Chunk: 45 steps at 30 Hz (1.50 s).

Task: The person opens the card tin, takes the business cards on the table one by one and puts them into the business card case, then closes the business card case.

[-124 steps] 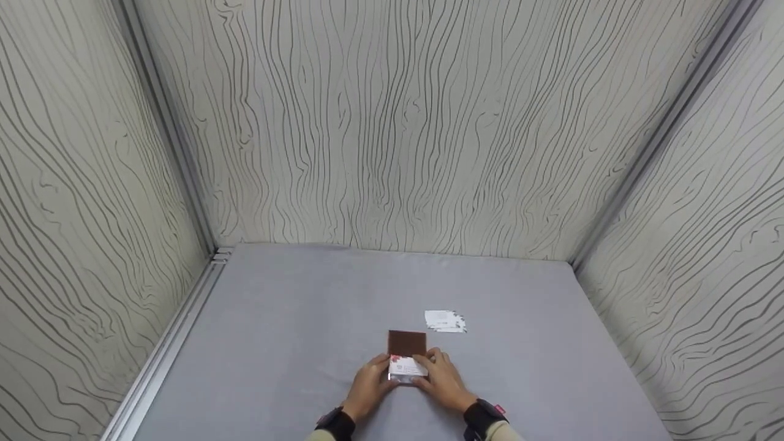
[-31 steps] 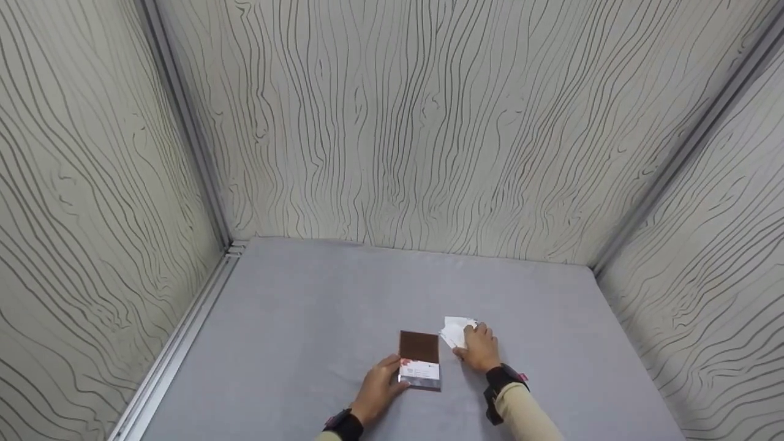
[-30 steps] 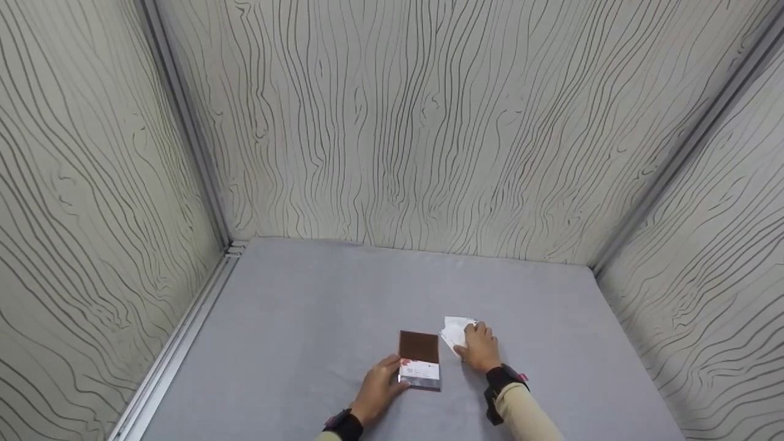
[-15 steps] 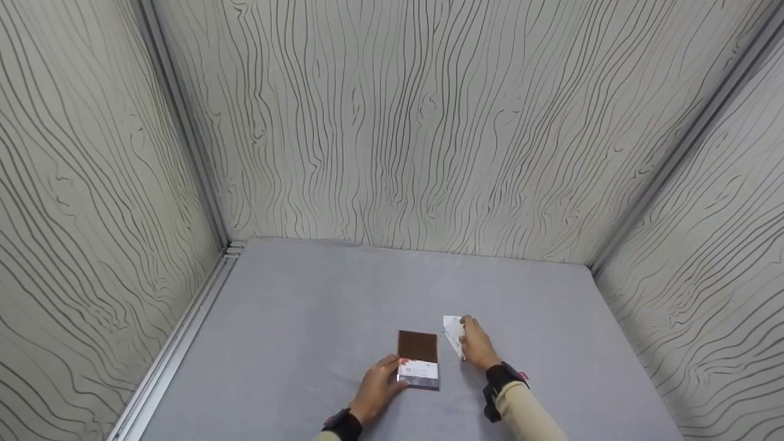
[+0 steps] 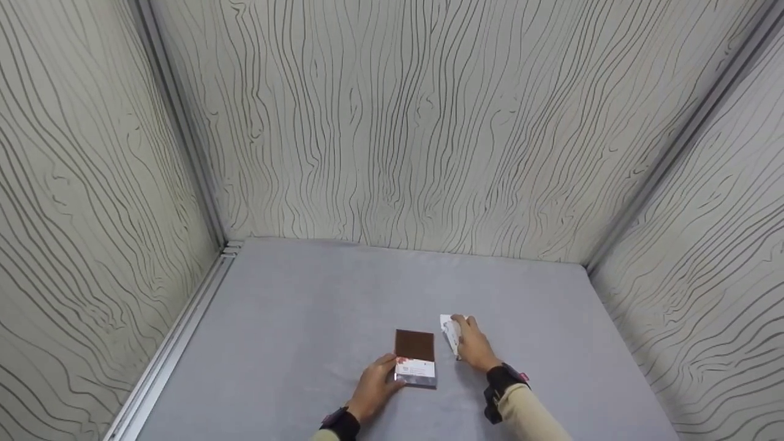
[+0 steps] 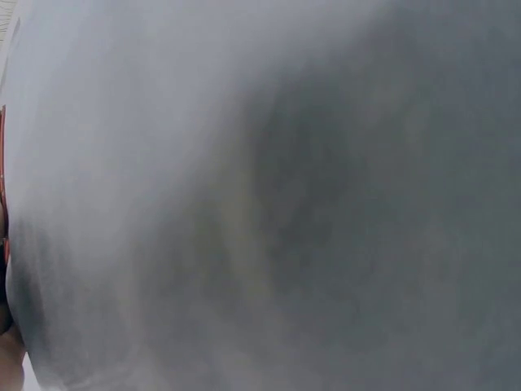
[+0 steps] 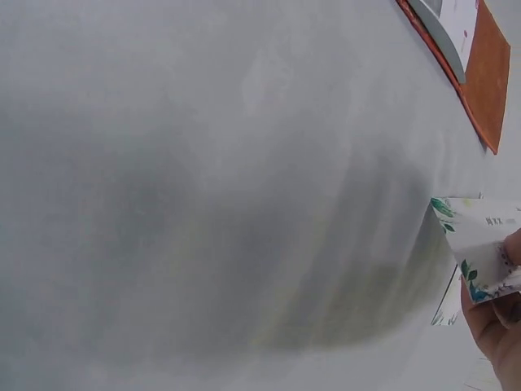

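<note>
A brown card case (image 5: 414, 345) lies open on the table, its upper flap bare. In its lower half, a white business card with red print (image 5: 415, 367) sits behind a clear pocket. My left hand (image 5: 373, 384) holds the case by its left edge, thumb at the lower corner. To the right of it, my right hand (image 5: 474, 344) pinches a white card (image 7: 482, 236) with green leaf print at its corners, tilted up off the cloth. Part of another white card (image 7: 448, 305) shows beneath it in the right wrist view. The left wrist view catches mostly cloth.
Grey cloth (image 5: 306, 318) covers the table. Wood-grain patterned panels (image 5: 392, 122) rise at the back and both sides, and a metal rail (image 5: 177, 343) runs along the left edge.
Four seconds ago both hands were on the case; my right hand has since gone over to the loose cards. Within the last second it has tipped a card up. My left hand stays put.
</note>
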Available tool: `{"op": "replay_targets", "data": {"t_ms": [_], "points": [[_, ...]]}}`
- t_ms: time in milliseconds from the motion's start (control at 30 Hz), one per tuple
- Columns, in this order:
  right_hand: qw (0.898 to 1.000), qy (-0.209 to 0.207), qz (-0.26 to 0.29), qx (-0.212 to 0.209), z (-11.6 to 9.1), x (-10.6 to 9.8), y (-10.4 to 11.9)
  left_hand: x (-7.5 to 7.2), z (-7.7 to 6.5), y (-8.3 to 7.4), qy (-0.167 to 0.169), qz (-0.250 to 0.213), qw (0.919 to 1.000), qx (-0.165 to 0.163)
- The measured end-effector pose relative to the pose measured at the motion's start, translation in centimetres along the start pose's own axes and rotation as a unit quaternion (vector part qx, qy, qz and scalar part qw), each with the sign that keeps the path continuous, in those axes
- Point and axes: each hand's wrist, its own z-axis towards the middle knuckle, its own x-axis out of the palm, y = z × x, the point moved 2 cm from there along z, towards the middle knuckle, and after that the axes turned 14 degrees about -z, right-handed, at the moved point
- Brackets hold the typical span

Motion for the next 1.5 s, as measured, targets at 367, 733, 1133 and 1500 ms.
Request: {"op": "replay_targets", "data": {"t_ms": [367, 733, 1133, 1500], "points": [[0.998, -0.062, 0.009, -0.025, 0.4, -0.9, 1.0, 0.1, 0.1, 0.3, -0.002, 0.015, 0.9999, 0.008], [0.992, -0.113, 0.025, -0.052, 0.1, -1.8, 1.4, 0.1, -0.1, 0.3, -0.003, 0.009, 0.9998, 0.019], [0.984, -0.102, 0.134, -0.054, -0.3, -1.2, 3.0, 0.1, -0.2, 0.5, -0.019, 0.009, 0.9985, 0.05], [0.983, -0.062, 0.167, -0.054, -0.6, 0.2, 4.3, 0.2, -0.2, 0.6, -0.02, 0.011, 0.9989, 0.041]]}}
